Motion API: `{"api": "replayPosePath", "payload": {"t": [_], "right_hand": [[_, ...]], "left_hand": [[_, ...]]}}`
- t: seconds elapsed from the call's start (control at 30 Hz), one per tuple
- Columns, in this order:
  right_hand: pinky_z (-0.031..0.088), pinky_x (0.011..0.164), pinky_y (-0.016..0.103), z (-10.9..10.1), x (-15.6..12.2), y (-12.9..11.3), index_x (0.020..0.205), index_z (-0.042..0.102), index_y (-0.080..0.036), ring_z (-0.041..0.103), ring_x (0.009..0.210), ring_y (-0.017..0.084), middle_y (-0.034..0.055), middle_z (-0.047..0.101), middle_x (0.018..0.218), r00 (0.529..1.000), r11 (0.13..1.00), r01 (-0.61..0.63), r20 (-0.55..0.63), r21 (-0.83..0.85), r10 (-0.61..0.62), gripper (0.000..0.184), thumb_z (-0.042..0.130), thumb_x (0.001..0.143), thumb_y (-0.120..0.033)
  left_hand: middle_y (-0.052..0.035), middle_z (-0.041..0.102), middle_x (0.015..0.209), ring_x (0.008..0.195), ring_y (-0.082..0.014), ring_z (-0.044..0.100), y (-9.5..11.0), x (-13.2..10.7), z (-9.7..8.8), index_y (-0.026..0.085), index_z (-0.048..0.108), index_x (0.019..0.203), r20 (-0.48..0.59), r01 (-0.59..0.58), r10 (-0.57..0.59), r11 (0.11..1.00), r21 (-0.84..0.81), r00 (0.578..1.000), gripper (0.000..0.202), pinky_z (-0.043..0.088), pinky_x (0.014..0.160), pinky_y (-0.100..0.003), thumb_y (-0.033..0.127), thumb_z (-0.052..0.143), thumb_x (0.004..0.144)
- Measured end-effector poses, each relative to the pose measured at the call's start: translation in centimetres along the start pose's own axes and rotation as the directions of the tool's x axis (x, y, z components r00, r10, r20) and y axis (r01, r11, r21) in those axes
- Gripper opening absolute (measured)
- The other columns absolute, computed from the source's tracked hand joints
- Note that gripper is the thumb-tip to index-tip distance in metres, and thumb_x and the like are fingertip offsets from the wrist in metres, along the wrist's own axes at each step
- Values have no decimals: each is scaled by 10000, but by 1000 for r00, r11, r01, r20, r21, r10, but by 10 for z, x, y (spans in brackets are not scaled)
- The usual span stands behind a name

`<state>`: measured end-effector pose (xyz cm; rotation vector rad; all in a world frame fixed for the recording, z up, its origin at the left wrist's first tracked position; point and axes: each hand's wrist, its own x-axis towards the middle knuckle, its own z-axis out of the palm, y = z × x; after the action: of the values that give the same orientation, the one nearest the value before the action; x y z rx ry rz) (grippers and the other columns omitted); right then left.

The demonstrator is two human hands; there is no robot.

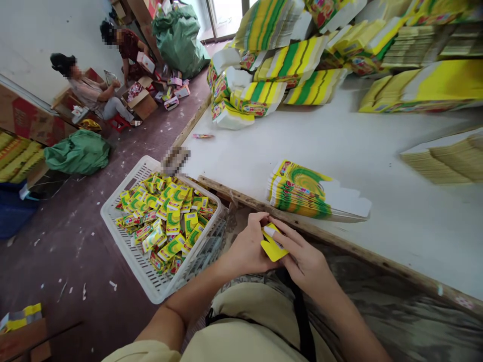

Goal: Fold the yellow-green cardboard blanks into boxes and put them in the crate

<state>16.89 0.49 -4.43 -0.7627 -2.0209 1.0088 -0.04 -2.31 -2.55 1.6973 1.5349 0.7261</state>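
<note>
Close to my body, just off the table's front edge, both hands are closed around a small yellow carton (pixel 274 247). My left hand (pixel 247 247) wraps it from the left, and its fingertips are partly hidden. My right hand (pixel 305 254) pinches it from the right, with fingers over a yellow end flap. Beyond my hands, a fanned stack of flat yellow-green cartons (pixel 302 191) lies on the white table (pixel 241 156). To my left, a white plastic basket (pixel 130 261) holds many small yellow-green boxes (pixel 173 221).
Piles of flat cartons (pixel 287 60) cover the table's far side, with another stack (pixel 449 156) at the right. A wooden strip (pixel 339 244) edges the table. Two people sit at the far left near an open cardboard box (pixel 143 103) and green sacks (pixel 179 40). Paper scraps litter the floor.
</note>
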Motion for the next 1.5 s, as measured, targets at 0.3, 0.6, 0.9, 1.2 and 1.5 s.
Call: {"api": "replayPosePath", "payload": {"t": [0.3, 0.6, 0.9, 1.2, 1.5], "right_hand": [[552, 948, 403, -25, -8, 19, 1178, 640, -243, 571, 1239, 283, 133, 508, 1425, 996, 992, 82, -15, -94, -84, 260, 545, 937, -269], [494, 975, 471, -22, 4, -10, 1130, 545, -228, 566, 1164, 284, 133, 572, 1218, 985, 994, -92, -153, -60, 82, 276, 625, 877, -304], [489, 926, 484, -53, 43, 22, 1196, 553, -178, 611, 1056, 319, 139, 667, 1121, 887, 907, -273, -450, -322, 107, 339, 599, 902, -340], [491, 812, 470, -63, 61, 60, 1095, 565, -165, 606, 881, 311, 128, 662, 930, 932, 792, -260, -358, -552, 56, 226, 553, 890, -260], [558, 602, 285, -23, 43, 0, 1088, 479, -246, 624, 683, 171, 15, 604, 819, 908, 958, -155, -347, 241, 234, 350, 686, 838, -377]], "left_hand": [[-68, 650, 1110, 1031, -251, 624, 12, -9, -23, 219, 549, 1151, -27, -7, 9, 998, 62, 1000, 550, 499, 903, -379, 288, 767, 651], [-88, 645, 1208, 1086, -247, 621, 26, 0, -28, 205, 517, 1265, -39, -91, 92, 995, 29, 995, 680, 484, 961, -366, 274, 783, 643], [-190, 603, 1243, 1198, -377, 542, -46, -37, -147, 114, 525, 1258, -552, 459, -180, 781, 423, 814, 727, 391, 1048, -539, 530, 717, 693], [-120, 670, 1119, 1001, -249, 661, -49, -46, -132, 186, 491, 1290, -426, 344, -310, 939, 1, 850, 658, 500, 946, -453, 490, 689, 742], [-130, 588, 1251, 1184, -312, 555, 20, 25, -28, 256, 487, 1275, -126, -68, -49, 624, -779, 991, 916, 487, 916, -438, 733, 756, 541]]}}
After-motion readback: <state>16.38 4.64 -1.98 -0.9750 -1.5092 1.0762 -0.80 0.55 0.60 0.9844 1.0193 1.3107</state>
